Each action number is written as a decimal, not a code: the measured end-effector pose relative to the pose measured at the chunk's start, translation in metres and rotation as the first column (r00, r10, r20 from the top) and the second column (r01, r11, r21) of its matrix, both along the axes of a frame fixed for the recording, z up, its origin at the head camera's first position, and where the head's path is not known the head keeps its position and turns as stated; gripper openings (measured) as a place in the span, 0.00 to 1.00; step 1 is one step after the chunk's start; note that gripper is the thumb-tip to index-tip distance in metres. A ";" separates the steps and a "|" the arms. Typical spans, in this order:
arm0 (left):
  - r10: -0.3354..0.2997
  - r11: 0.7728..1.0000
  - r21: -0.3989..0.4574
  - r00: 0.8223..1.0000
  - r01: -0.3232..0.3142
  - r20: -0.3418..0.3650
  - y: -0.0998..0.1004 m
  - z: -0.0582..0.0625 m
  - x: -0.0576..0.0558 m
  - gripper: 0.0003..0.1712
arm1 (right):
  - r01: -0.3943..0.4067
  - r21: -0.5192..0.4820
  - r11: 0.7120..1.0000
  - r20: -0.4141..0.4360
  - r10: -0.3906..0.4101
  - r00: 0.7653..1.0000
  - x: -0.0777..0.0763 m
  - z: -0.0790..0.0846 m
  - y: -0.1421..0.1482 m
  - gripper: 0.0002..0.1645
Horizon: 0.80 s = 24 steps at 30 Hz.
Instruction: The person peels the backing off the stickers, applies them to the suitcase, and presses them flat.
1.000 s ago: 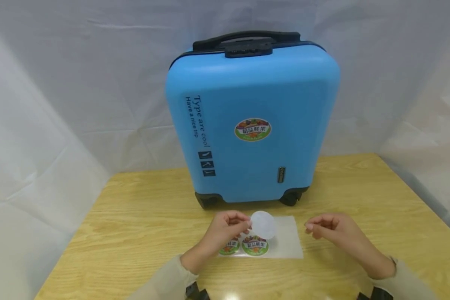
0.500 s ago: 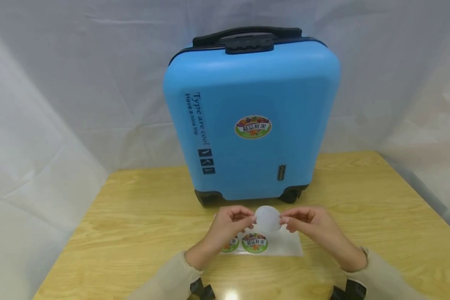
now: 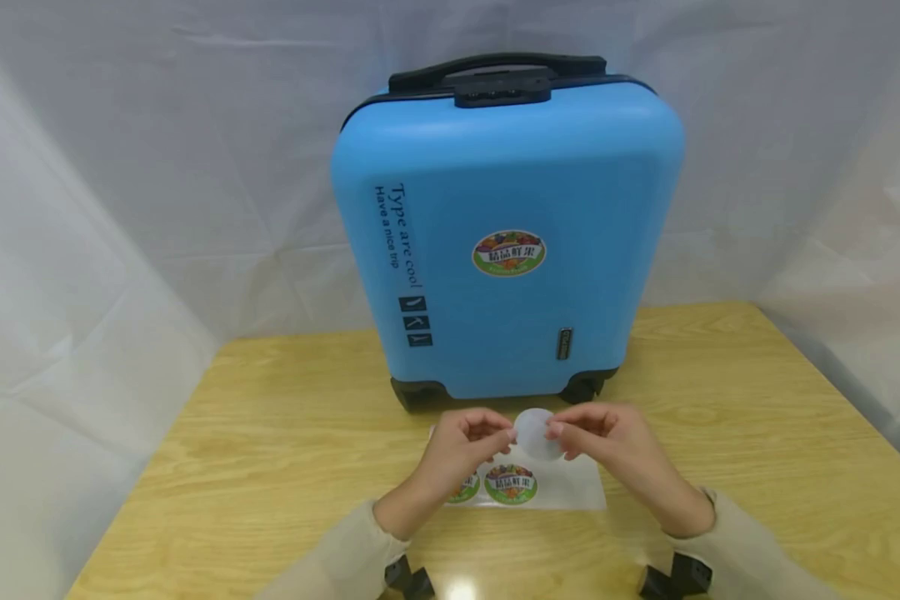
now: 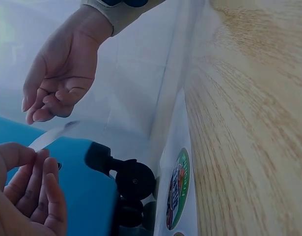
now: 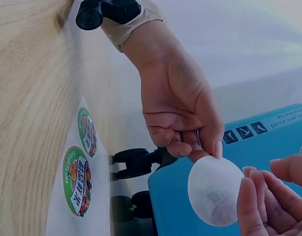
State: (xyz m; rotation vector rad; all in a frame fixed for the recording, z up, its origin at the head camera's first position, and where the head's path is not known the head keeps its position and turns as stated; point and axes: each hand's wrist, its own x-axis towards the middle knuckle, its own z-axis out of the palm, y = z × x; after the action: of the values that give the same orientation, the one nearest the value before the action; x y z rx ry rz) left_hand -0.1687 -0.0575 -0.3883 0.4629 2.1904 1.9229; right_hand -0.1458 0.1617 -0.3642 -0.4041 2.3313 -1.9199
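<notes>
In the head view my left hand point(image 3: 453, 458) pinches the left edge of a round sticker point(image 3: 537, 435), its pale back facing me. Faint print shows through the sticker point(image 5: 215, 191) in the right wrist view. My right hand point(image 3: 621, 450) is at the sticker's other side, fingertips overlapping its edge in the head view; in the right wrist view its thumb and forefinger stand apart. Under the hands lies a white sticker sheet point(image 3: 570, 487) with printed fruit stickers point(image 3: 511, 484). Behind stands a blue suitcase point(image 3: 457, 208) with a matching fruit sticker point(image 3: 508, 253) on its front.
The suitcase stands upright on the wooden table point(image 3: 285, 433), its black wheels point(image 4: 135, 181) resting near the sheet. White cloth point(image 3: 157, 167) hangs behind and at both sides. A black wrist device point(image 3: 675, 577) is strapped at each sleeve.
My right hand has come in from the right to the sticker's edge. My left hand still pinches the sticker and has shifted slightly right and up, as has the sticker.
</notes>
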 end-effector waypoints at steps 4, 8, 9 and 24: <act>0.003 1.000 0.003 1.000 -0.003 -0.024 0.001 0.000 -0.001 0.09 | -0.004 -0.023 1.000 -0.015 0.004 1.000 -0.001 -0.001 -0.003 0.15; 0.002 1.000 0.007 1.000 -0.002 -0.024 0.002 0.002 -0.001 0.08 | 0.004 -0.026 1.000 0.010 -0.004 1.000 -0.004 -0.001 -0.005 0.17; 0.003 1.000 0.004 1.000 -0.003 -0.028 0.002 0.002 -0.001 0.08 | 0.004 -0.021 1.000 0.016 -0.003 1.000 -0.004 -0.002 -0.005 0.17; -0.001 1.000 -0.030 0.990 -0.003 -0.138 0.008 0.000 -0.002 0.07 | 0.013 -0.055 0.998 0.056 -0.010 0.998 -0.009 -0.010 -0.008 0.19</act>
State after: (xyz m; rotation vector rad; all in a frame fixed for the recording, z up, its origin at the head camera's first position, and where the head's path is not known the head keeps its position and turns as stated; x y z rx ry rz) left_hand -0.1706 -0.0493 -0.3881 0.6075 2.3002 1.9086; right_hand -0.1551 0.1537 -0.3742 -0.3381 2.2562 -1.9780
